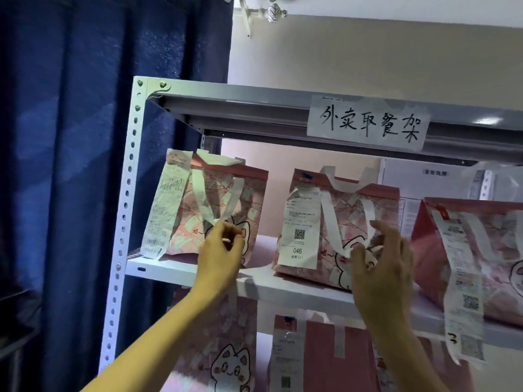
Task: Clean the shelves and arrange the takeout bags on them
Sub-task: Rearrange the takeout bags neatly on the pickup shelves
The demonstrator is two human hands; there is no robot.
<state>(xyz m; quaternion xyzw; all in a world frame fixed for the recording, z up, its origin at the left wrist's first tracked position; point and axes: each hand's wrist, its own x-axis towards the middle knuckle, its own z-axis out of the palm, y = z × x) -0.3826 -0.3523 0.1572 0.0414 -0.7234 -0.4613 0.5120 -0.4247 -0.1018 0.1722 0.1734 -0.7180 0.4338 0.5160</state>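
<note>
Mid-frame, the left hand pinches 1 pink bag's handle, the right hand curls on another bag; next, line them up.

The left bag and the middle bag are printed in pink with a pale patchwork of lines and a white cat outlined in black; white handles and white receipts with black print are carried on them. The right bag is shown in a redder pink. The shelf frame is painted white, the curtain is dark blue, and the paper sign is white with black handwritten characters.
</note>
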